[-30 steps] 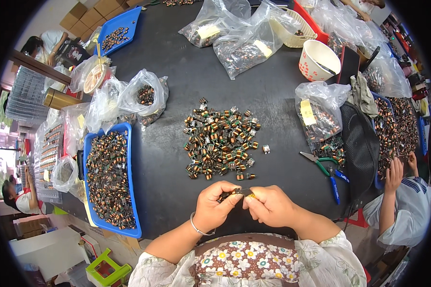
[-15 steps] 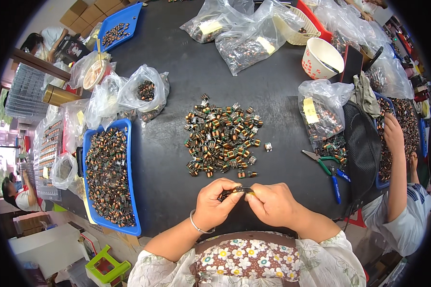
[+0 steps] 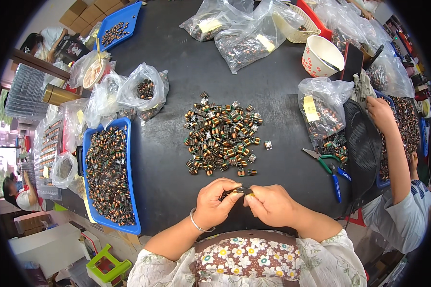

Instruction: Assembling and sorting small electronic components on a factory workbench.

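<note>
Close to the table's near edge, my left hand (image 3: 214,203) is closed on small copper-wound coils (image 3: 226,194), mostly covered by the fingers. My right hand (image 3: 274,204) pinches at a small dark piece (image 3: 244,190) between the two hands, touching what the left holds; its kind is too small to make out. Just beyond my fingers lies a loose heap of copper coils (image 3: 222,138) with dark, green and silvery parts. One pale silvery coil (image 3: 268,145) lies apart at the heap's right.
To the left stands a blue tray (image 3: 134,191) full of coils, with clear bags (image 3: 143,91) behind it. Green-handled pliers (image 3: 323,160) and a blue-handled tool (image 3: 336,186) lie right, near a bagged batch (image 3: 321,112). A co-worker's arm (image 3: 392,138) reaches in at far right.
My hands stay almost in place, still together at the piece. The co-worker's hand at the right has moved up and left, to the grey cloth.
</note>
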### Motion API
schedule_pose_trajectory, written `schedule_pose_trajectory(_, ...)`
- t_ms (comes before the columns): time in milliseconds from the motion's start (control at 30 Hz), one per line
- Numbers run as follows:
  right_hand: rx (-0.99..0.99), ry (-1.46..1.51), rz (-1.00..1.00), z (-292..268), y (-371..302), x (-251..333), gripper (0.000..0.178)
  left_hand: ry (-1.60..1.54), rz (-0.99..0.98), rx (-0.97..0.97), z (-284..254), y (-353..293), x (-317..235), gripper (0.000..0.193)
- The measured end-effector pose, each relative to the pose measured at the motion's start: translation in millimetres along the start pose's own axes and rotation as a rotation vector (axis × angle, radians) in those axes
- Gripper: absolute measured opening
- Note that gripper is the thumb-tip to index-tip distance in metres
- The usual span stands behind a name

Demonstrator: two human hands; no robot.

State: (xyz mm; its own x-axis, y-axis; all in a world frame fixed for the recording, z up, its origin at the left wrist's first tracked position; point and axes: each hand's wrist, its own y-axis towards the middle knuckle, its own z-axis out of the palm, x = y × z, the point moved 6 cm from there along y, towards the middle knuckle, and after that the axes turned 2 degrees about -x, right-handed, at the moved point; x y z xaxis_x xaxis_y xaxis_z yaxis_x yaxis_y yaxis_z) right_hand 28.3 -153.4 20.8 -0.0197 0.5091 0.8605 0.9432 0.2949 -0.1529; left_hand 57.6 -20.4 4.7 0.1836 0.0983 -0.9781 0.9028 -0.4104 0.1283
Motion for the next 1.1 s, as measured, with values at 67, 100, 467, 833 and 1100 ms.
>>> schedule_pose_trajectory(67,0.077,0.178,0.036,2,0,1,0.018,-0.014,-0.007,0.009,0,0,1,0.011)
schedule_pose_trajectory(100,0.076,0.177,0.037,0,1,1,0.018,-0.028,-0.014,0.016,0,0,1,0.011)
schedule_pose_trajectory(467,-0.123,0.035,-0.029,-11,-1,2,0.018,-0.425,-0.506,-0.010,6,-7,18,0.011)
schedule_pose_trajectory(833,-0.165,-0.189,-0.122,-11,0,12,0.017,-0.403,-0.439,-0.018,7,-8,19,0.013)
schedule_pose_trajectory(1100,-0.215,-0.265,-0.158,-8,0,15,0.014,-0.191,-0.231,-0.034,4,-6,16,0.014)
